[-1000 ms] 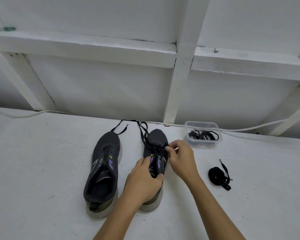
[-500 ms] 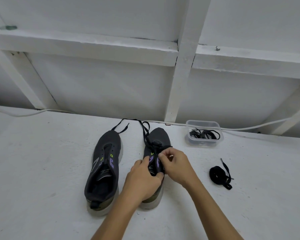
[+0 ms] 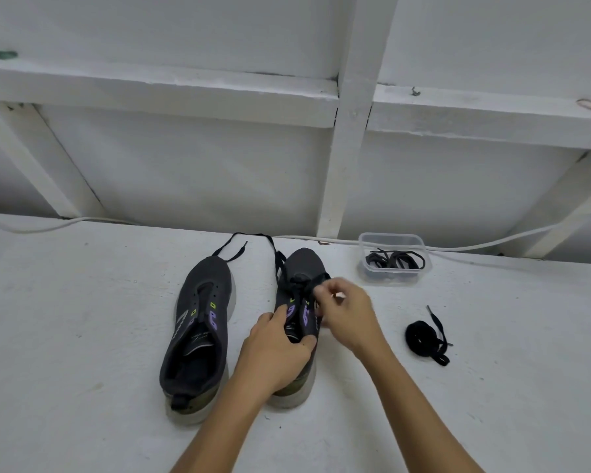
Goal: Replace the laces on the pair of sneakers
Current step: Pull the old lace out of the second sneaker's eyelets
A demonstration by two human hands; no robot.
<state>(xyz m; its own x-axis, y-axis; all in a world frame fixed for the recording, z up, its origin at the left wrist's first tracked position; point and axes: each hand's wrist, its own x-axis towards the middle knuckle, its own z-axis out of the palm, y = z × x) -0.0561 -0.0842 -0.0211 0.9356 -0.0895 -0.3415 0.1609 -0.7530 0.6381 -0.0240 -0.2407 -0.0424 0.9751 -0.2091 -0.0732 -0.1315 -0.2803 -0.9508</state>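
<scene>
The right sneaker (image 3: 299,285) lies toe away from the person. The left hand (image 3: 280,349) grips its collar; the right hand (image 3: 347,314), nearer the eyelets, apparently pinches the lace (image 3: 278,264), which trails toward the toe.

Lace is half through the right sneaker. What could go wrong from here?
The free lace end trails over the left sneaker's toe; a hard pull by the right hand may drag across it. The left hand grips only the right sneaker's collar, so the toe could swing toward the tub.
</scene>
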